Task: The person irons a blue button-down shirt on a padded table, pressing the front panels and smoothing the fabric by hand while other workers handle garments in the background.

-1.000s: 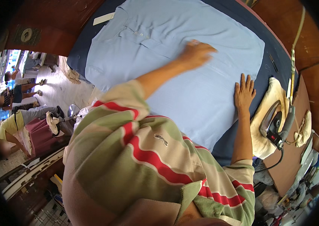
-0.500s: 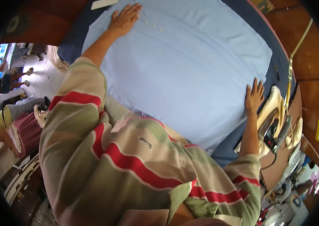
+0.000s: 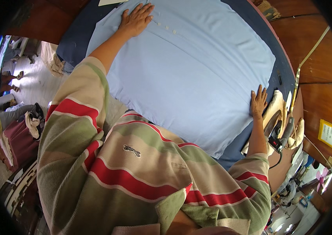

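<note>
A light blue cloth garment [image 3: 185, 86] with a few small pale marks along a seam lies spread over a dark navy covered table [image 3: 74, 41]. My left hand [image 3: 135, 20] rests flat on its far left part, fingers stretched out. At the right edge of the cloth my right hand [image 3: 258, 102] lies flat too, fingers slightly apart. Just right of that hand stands an iron [image 3: 279, 137] with a dark handle, on a cream cloth pad [image 3: 275, 109]. Neither hand holds anything.
A cord [image 3: 309, 55] runs up from beside the iron. A small dark slim tool [image 3: 279, 77] lies on the table's right side, and a white flat piece [image 3: 111, 2] at the far left edge. Another person [image 3: 7, 117] is at the left, beside maroon cloth [image 3: 19, 145].
The view has shifted a little. Both hands still lie flat on the blue cloth, the left one slightly farther right against the pale marks. Nothing was picked up.
</note>
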The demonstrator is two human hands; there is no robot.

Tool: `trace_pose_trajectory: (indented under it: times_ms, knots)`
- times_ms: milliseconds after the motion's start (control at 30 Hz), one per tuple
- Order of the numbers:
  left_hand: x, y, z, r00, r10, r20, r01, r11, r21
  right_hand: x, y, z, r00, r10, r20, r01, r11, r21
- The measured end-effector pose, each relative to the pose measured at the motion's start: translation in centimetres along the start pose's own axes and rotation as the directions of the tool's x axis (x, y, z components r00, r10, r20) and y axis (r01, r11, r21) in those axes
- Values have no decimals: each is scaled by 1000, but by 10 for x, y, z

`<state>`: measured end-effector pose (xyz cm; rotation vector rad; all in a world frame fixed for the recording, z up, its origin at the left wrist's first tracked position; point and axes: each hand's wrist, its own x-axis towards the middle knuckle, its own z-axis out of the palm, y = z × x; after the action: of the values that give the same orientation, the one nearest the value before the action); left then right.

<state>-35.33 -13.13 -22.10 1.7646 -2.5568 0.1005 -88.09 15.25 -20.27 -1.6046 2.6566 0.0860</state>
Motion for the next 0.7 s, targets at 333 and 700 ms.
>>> trace_pose_trajectory:
  times_ms: [333,700]
  knots:
    - [-1,2,-10,998,14,56,-11,998,-66,-36,-26,9,995,31,-93,-33,999,-17]
    - [57,34,-37,982,129,-135,-160,952,-260,69,-19,-17,975,-37,-221,110,939,325]
